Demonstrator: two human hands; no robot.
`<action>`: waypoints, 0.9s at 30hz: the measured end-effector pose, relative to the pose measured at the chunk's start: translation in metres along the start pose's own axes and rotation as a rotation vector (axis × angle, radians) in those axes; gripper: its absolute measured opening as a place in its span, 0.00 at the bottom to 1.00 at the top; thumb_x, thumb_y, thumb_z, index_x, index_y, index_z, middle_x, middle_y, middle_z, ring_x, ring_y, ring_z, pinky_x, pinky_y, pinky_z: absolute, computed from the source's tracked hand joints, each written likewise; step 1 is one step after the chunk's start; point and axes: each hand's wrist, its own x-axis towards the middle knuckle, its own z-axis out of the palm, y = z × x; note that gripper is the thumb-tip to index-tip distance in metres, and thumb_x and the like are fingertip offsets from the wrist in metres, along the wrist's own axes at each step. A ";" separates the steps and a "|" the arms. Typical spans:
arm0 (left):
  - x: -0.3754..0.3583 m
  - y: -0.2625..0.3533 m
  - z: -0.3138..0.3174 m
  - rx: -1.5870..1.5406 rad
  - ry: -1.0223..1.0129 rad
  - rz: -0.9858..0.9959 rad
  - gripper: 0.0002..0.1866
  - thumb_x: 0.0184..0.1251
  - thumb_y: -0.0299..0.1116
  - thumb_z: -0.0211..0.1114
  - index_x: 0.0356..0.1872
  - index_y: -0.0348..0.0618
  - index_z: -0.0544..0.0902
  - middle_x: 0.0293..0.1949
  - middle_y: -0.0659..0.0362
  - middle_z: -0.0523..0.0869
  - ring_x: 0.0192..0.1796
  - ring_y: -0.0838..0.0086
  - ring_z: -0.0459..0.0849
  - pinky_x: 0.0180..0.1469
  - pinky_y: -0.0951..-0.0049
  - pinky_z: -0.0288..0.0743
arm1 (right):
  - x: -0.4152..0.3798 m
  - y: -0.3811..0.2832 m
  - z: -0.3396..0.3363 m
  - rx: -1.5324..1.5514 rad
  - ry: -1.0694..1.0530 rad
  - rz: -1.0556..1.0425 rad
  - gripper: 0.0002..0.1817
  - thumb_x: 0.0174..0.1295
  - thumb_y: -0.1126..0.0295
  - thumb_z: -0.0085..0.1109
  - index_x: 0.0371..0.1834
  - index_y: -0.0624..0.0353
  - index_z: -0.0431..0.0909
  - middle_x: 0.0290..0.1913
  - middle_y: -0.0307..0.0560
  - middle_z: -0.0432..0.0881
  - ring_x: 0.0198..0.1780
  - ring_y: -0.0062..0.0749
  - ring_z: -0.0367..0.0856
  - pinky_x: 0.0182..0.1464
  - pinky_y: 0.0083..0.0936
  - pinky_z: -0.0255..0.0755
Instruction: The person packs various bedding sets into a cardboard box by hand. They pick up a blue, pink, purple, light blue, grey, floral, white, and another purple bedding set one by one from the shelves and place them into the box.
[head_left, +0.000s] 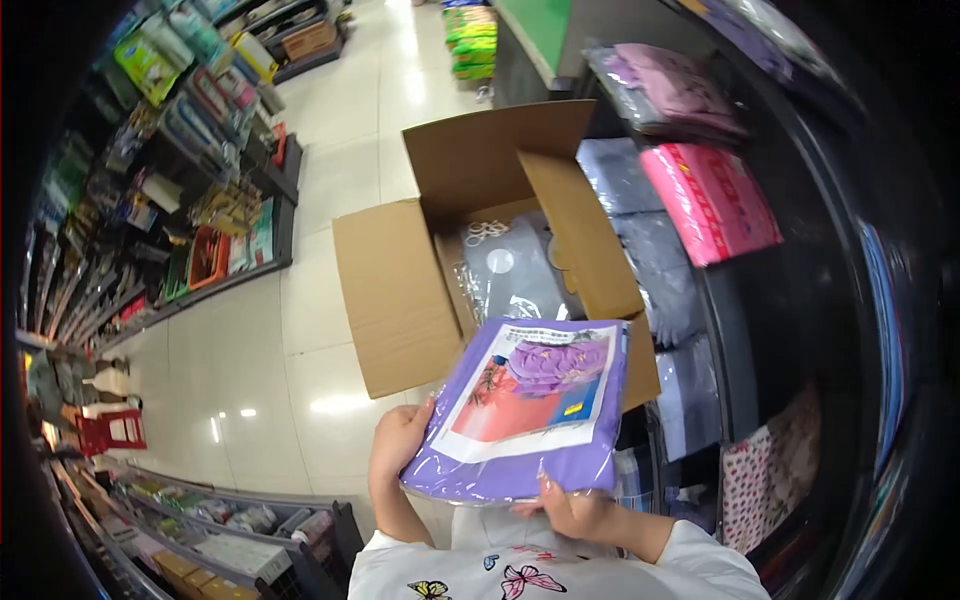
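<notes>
A flat purple package in clear plastic (580, 478), with a printed picture sheet on its front, is held up before me. My left hand (400, 440) grips its left edge, the fingers partly hidden behind it. At the lower edge, my right hand (575, 512) pinches the package with the thumb on top. Just beyond it stands an open cardboard box (392, 290) with its flaps spread. Inside the box lies a grey plastic-wrapped package (510, 265), with some white rings on it. The purple package covers part of the box's near side.
To the right, dark shelving holds a pink package (710, 205), a mauve package (675, 80) and several blue-grey wrapped packages (650, 260). Shop racks (200, 250) line the left. A red stool (112, 430) stands on the tiled floor (330, 340).
</notes>
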 end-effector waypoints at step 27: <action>0.202 0.083 -0.002 0.030 0.471 0.452 0.18 0.60 0.36 0.48 0.20 0.30 0.77 0.22 0.41 0.76 0.26 0.50 0.75 0.31 0.58 0.67 | 0.134 0.186 -0.097 -0.057 0.491 0.337 0.22 0.62 0.60 0.37 0.22 0.69 0.69 0.22 0.38 0.71 0.28 0.20 0.64 0.34 0.20 0.61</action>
